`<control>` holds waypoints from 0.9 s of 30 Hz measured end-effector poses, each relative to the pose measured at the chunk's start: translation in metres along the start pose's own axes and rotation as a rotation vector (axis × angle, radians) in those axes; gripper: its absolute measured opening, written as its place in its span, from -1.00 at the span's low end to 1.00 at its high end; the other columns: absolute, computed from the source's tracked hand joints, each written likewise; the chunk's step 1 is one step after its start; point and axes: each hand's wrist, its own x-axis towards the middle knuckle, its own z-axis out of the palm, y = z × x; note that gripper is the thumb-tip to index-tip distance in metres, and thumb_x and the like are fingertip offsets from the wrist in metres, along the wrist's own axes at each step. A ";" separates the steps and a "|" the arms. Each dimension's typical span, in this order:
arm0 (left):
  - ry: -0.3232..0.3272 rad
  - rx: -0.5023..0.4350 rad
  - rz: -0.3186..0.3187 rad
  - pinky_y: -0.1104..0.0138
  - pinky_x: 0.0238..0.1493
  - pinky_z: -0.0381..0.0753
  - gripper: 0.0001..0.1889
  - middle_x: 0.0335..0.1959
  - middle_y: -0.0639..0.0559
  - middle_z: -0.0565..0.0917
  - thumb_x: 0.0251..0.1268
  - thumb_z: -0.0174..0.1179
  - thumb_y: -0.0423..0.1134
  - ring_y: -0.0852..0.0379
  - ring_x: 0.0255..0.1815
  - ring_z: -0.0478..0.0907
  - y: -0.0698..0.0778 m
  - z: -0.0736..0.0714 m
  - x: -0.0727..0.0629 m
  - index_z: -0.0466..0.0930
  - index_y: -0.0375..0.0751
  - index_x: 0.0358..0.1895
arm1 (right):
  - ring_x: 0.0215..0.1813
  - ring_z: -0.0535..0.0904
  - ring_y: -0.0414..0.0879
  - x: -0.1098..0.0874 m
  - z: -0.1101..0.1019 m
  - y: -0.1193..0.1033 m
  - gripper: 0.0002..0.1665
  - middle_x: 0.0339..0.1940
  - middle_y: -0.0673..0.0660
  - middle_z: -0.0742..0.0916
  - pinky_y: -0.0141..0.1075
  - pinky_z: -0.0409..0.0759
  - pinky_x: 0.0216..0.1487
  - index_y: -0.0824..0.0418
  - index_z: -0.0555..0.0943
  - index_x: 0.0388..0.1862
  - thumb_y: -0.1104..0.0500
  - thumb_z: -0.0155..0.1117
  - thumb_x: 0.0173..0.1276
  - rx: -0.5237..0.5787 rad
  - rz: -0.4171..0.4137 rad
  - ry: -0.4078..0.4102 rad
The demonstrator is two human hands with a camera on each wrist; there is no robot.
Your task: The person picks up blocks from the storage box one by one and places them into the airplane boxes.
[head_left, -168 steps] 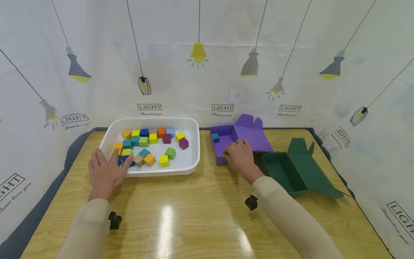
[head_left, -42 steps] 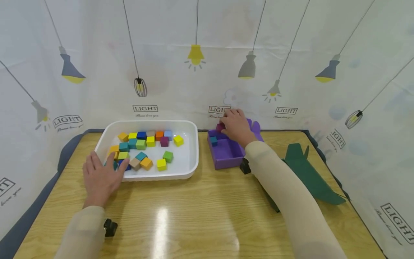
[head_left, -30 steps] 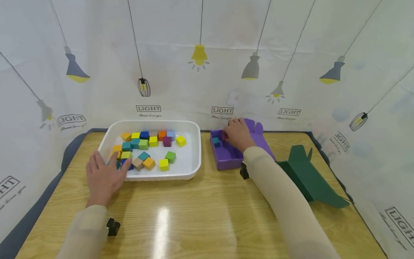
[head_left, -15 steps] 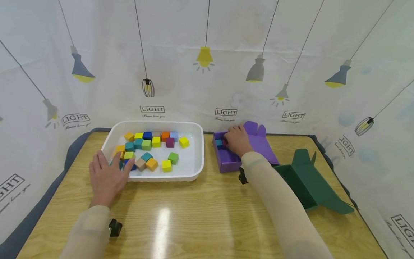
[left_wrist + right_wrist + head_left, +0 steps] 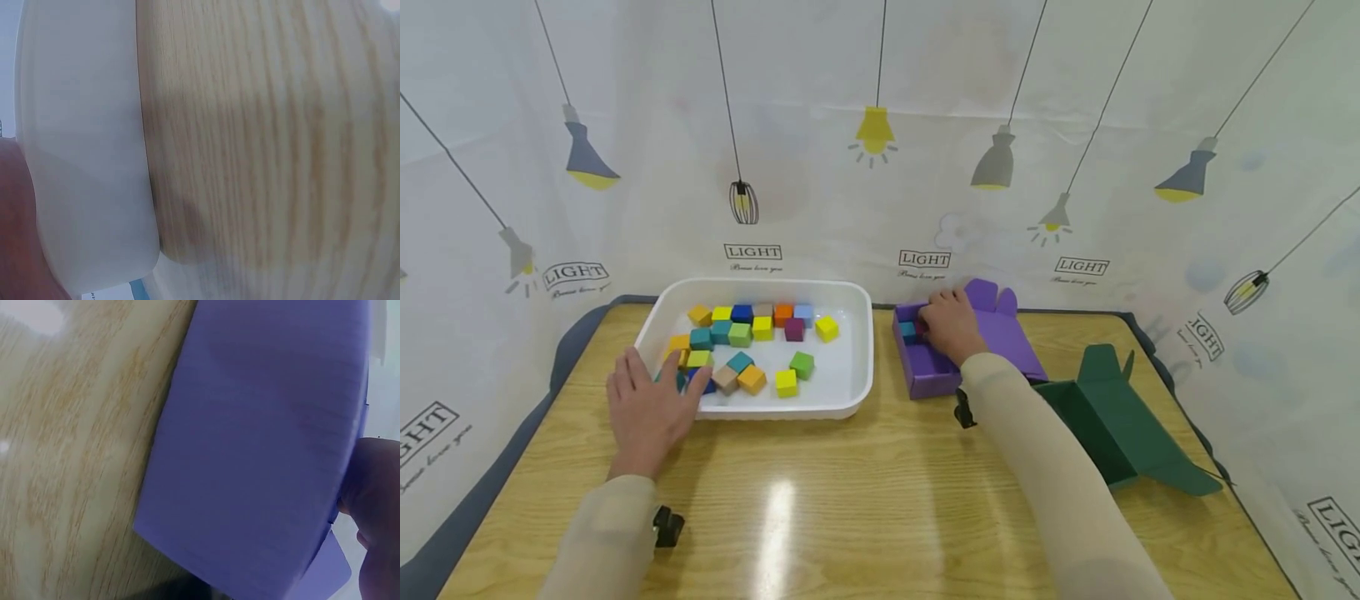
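My right hand (image 5: pixel 953 325) reaches into the open purple box (image 5: pixel 934 386) and pinches a maroon cube (image 5: pixel 921 328), mostly hidden by the fingers. Right beside it in the box is a teal cube (image 5: pixel 907 332). In the right wrist view the box's purple side wall fills the middle, and part of the hand shows at the right edge. My left hand (image 5: pixel 651 412) rests, fingers spread, on the near left corner of a white tray (image 5: pixel 790 412). Several coloured cubes lie in that tray, among them a yellow cube (image 5: pixel 786 383) and another maroon cube (image 5: pixel 794 330).
To the right of the purple box stands an open green box (image 5: pixel 1138 425), its lid folded out rightward; my right forearm partly covers it. The wooden table (image 5: pixel 820 500) backs onto a white curtain (image 5: pixel 820 167) printed with lamps.
A maroon cube left the tray's right side, and my right hand carried it over the purple box, then lowered it in beside the teal cube. The left hand stayed on the tray.
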 end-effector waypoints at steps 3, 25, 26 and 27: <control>-0.003 0.006 0.000 -0.32 0.49 -0.36 -0.06 0.51 -0.53 -0.46 0.36 -0.49 0.47 -0.54 0.52 -0.39 0.001 0.001 0.000 0.06 -0.25 0.51 | 0.06 0.51 0.05 -0.001 -0.003 0.001 -0.77 -0.16 0.09 0.67 -0.04 0.32 0.27 0.05 0.73 -0.17 -0.02 0.38 0.27 0.005 0.004 -0.017; -0.018 0.018 0.000 -0.34 0.48 -0.31 -0.04 0.50 -0.56 -0.40 0.34 -0.48 0.49 -0.55 0.50 -0.36 0.002 -0.002 -0.002 0.04 -0.25 0.51 | 0.16 0.48 0.01 -0.003 -0.058 -0.067 -0.59 -0.02 0.01 0.66 -0.02 0.29 0.34 -0.07 0.68 0.06 -0.18 0.30 0.30 0.191 -0.061 0.116; -0.018 0.015 0.000 -0.34 0.48 -0.32 -0.04 0.50 -0.56 -0.40 0.34 -0.48 0.49 -0.55 0.50 -0.36 0.002 -0.002 -0.002 0.04 -0.25 0.51 | 0.16 0.47 0.00 -0.003 -0.058 -0.073 -0.58 -0.03 0.00 0.65 -0.04 0.30 0.33 -0.09 0.68 0.06 -0.20 0.29 0.30 0.188 -0.069 0.112; -0.017 0.014 0.000 -0.34 0.48 -0.32 -0.04 0.50 -0.56 -0.40 0.34 -0.48 0.49 -0.55 0.50 -0.36 0.002 -0.002 -0.002 0.04 -0.25 0.51 | 0.16 0.47 -0.02 -0.003 -0.059 -0.079 -0.58 -0.03 -0.02 0.65 -0.05 0.31 0.32 -0.10 0.68 0.06 -0.22 0.28 0.30 0.180 -0.078 0.109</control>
